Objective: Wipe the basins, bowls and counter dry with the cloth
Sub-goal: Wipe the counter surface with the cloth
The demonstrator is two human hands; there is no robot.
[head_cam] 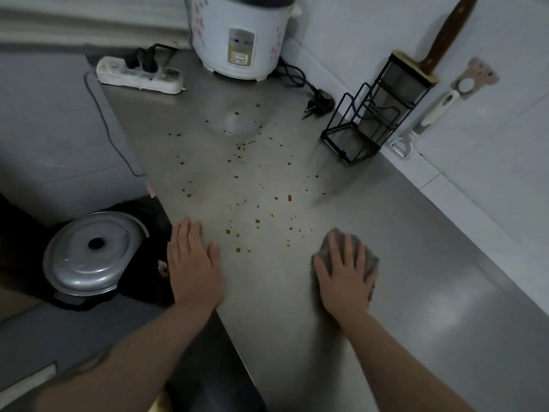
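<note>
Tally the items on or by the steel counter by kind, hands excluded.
Cooking appliances: 2, white flowered rice cooker, grey lidded metal pot
Power: 2, white power strip, loose black plug
Storage: 1, black wire knife rack
Cleaning: 1, grey cloth
Utensils: 2, wooden-handled knife, white peeler
Total: 8

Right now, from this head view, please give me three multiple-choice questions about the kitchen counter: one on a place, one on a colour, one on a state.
1. Where does the rice cooker stand?
A. at the far end of the counter
B. on the floor
C. beside the right hand

2. What colour are the drops spattered on the counter?
A. blue
B. orange-brown
C. green

3. What is the right hand doing?
A. pressing flat on the cloth
B. holding a knife
C. hanging off the counter

Answers: 1 A, it stands by the back wall, next to the power strip. 2 B, the spots look orange-brown on grey steel. 3 A, straight fingers lie over the grey cloth; the left hand rests bare on the counter.
</note>
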